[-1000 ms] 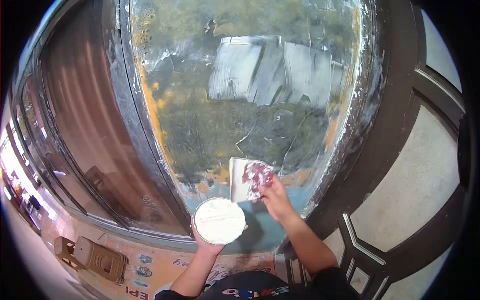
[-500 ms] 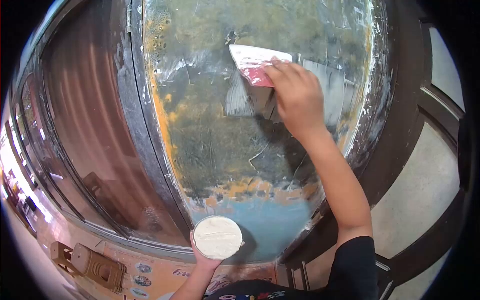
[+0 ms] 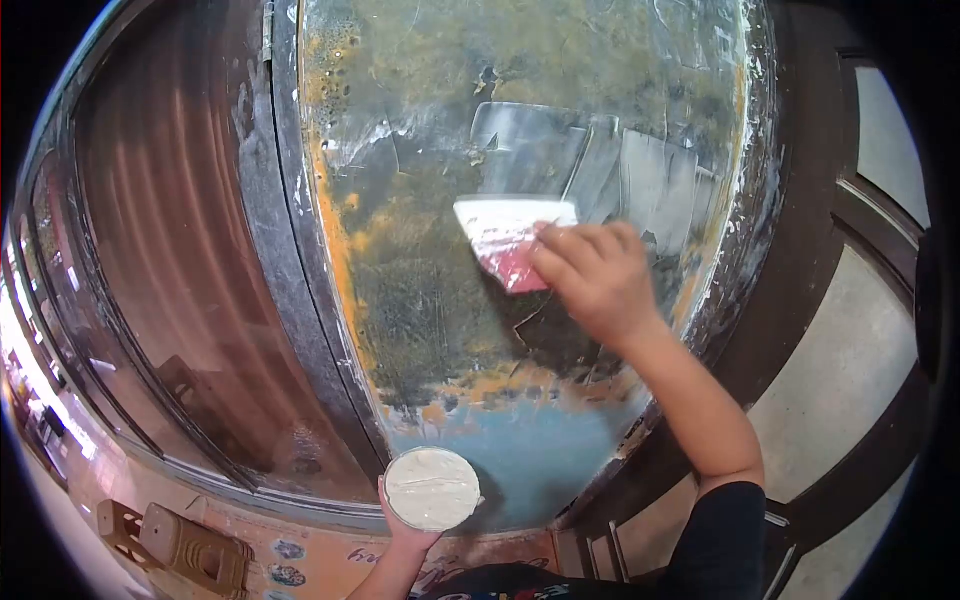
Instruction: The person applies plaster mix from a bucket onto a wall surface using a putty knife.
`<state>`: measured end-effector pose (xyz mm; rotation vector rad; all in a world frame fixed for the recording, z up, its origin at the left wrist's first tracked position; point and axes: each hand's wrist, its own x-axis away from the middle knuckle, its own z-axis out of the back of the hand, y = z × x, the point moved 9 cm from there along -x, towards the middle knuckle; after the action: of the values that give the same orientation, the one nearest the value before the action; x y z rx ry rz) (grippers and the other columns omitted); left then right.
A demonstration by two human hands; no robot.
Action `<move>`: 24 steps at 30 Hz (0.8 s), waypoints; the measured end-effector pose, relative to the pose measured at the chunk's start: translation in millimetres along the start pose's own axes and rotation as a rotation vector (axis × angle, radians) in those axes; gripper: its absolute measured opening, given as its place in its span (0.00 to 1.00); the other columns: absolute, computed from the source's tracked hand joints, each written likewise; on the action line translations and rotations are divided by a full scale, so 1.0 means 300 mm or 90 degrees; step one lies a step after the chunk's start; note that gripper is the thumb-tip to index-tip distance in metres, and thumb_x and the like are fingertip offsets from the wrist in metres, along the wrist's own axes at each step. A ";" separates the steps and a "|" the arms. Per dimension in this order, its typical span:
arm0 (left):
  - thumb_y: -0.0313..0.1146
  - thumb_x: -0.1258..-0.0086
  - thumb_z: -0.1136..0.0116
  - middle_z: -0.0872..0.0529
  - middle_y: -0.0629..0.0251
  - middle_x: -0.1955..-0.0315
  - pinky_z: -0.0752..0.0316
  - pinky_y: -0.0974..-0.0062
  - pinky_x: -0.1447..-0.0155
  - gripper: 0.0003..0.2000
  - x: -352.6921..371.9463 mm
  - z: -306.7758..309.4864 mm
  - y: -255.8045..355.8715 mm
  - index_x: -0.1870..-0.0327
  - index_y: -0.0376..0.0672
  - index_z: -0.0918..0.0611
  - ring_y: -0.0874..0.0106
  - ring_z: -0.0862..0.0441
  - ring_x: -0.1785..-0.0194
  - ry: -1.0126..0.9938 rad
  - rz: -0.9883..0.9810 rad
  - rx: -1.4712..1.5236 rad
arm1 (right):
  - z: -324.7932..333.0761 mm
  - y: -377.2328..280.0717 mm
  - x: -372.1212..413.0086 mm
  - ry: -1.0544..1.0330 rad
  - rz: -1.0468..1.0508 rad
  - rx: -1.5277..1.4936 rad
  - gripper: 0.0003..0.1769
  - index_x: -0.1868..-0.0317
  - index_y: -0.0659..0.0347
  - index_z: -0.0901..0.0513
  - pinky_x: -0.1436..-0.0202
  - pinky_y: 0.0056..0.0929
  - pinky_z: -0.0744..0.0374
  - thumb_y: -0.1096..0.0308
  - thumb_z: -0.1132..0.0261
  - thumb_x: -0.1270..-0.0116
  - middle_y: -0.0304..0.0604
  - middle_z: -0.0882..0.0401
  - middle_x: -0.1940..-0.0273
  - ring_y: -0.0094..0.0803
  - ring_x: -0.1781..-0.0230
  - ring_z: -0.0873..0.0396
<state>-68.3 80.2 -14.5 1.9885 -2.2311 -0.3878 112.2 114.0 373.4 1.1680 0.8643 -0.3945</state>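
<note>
My right hand pinches a red putty scraper whose upper part is coated in white paste. The scraper's wide edge faces up, at the wall, which is patchy green-grey with orange spots. Above it a thin whitish smear of putty lies on the wall, beside paler patches to the right. Low in the view, my left hand holds a round tub of cream-white putty from below and the side. Most of its fingers are hidden behind the tub.
To the left is a dark-framed window with brown curtains behind it. A dark panelled door stands at the right. Brown plastic stools sit at the lower left on a printed orange mat. A blue band runs along the wall's bottom.
My right hand has drawn the scraper down the wall, and a fresh whitish smear shows where it passed. The tub stays nearly in place in my left hand.
</note>
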 end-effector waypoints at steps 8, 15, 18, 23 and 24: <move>0.70 0.29 0.59 0.29 0.56 0.27 0.40 0.32 0.26 0.39 -0.008 0.029 0.000 0.26 0.52 0.28 0.45 0.31 0.27 0.024 0.010 0.025 | -0.141 0.000 0.205 -0.022 -0.007 0.026 0.13 0.53 0.46 0.16 0.51 0.37 0.25 0.64 0.34 0.40 0.31 0.16 0.51 0.33 0.53 0.21; 0.72 0.30 0.59 0.31 0.55 0.25 0.42 0.34 0.24 0.41 0.010 0.046 -0.021 0.25 0.52 0.30 0.44 0.35 0.25 0.029 0.045 0.005 | -0.028 -0.093 0.269 -0.083 0.017 -0.023 0.15 0.51 0.46 0.16 0.46 0.42 0.26 0.64 0.34 0.40 0.32 0.15 0.47 0.33 0.51 0.20; 0.72 0.30 0.59 0.31 0.55 0.25 0.42 0.33 0.25 0.41 0.002 0.039 -0.034 0.25 0.52 0.30 0.43 0.34 0.25 0.034 0.048 0.012 | 0.061 0.099 0.187 -0.002 -0.023 0.041 0.13 0.52 0.49 0.17 0.48 0.41 0.25 0.66 0.34 0.39 0.36 0.14 0.51 0.34 0.53 0.18; 0.71 0.30 0.60 0.30 0.54 0.26 0.40 0.32 0.26 0.40 -0.025 0.017 -0.101 0.25 0.50 0.29 0.42 0.32 0.27 0.025 0.095 0.178 | 0.075 0.422 0.191 0.047 -0.193 0.120 0.23 0.45 0.51 0.17 0.46 0.42 0.23 0.76 0.34 0.43 0.40 0.16 0.49 0.41 0.48 0.19; 0.71 0.30 0.60 0.30 0.54 0.26 0.40 0.32 0.26 0.40 -0.032 0.026 -0.115 0.25 0.50 0.29 0.42 0.32 0.27 0.025 0.098 0.176 | 0.032 0.420 0.231 0.037 -0.195 0.125 0.21 0.46 0.50 0.16 0.44 0.42 0.23 0.74 0.34 0.42 0.39 0.16 0.49 0.41 0.46 0.19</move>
<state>-36.3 87.0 -30.7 1.9047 -2.5067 -0.0232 244.8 162.9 401.6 1.2335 1.0774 -0.7113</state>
